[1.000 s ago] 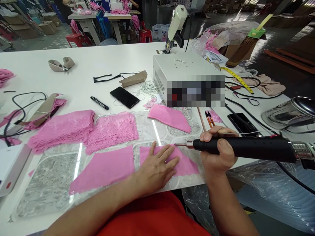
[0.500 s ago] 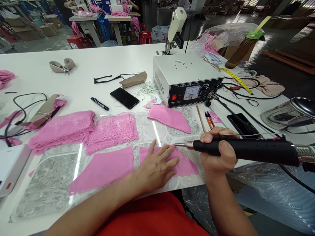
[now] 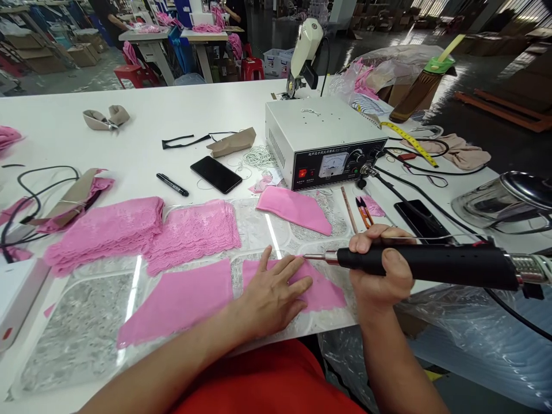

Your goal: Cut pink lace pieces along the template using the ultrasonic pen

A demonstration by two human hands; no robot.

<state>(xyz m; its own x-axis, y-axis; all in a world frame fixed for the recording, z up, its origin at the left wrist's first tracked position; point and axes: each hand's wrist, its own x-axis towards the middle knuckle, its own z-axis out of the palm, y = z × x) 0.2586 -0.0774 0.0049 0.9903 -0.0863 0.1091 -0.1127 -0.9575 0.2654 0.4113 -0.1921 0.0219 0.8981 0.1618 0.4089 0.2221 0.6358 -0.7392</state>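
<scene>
My left hand [image 3: 276,293] lies flat with its fingers spread on a pink fabric piece [image 3: 325,290], partly covering it. In my right hand [image 3: 383,270] is a black handheld ultrasonic welder [image 3: 452,265], held level from the right. Its thin metal tip points left and meets the upper edge of the fabric beside my left fingertips. To the left lies another flat pink fabric piece [image 3: 185,296]. A thicker pink piece [image 3: 295,210] rests just beyond my hands. Two stacks of pink lace, a left one [image 3: 107,233] and a right one [image 3: 194,233], sit further left.
A control box [image 3: 340,164] with a dial stands behind, its cables [image 3: 414,181] running right. Orange snips [image 3: 364,213], a dark phone [image 3: 420,218] and a glass jar [image 3: 495,201] are on the right. Another phone [image 3: 216,174] and a marker [image 3: 172,184] lie left of the box.
The whole view has shifted slightly. Both hands, the welder and the fabric keep almost the same places relative to each other.
</scene>
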